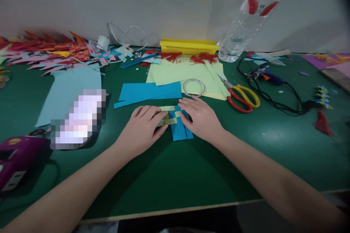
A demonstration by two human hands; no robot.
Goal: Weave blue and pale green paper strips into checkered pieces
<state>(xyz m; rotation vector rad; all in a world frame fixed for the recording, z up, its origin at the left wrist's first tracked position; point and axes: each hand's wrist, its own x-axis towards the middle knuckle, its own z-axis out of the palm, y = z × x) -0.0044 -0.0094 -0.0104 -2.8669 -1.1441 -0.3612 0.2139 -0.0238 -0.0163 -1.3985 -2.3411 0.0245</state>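
A small weave of blue and pale green paper strips (181,131) lies on the green table in front of me. Its blue strips hang down toward me, and the pale green ones cross them at the top left. My left hand (146,127) has its thumb and fingers closed on the left ends of the green strips. From the right, my right hand (201,118) grips the upper right of the weave, its thumb resting near the crossings. Some strip ends are hidden under both hands. Just above sit blue paper pieces (153,91) and a silvery ring (194,87).
Scissors (240,96) with red and yellow handles lie right of pale green sheets (188,72). A plastic bottle (235,40) leans behind. A glue gun (268,76) trails a black cord. On the left are a blurred-out phone (79,120) and a purple power strip (20,156).
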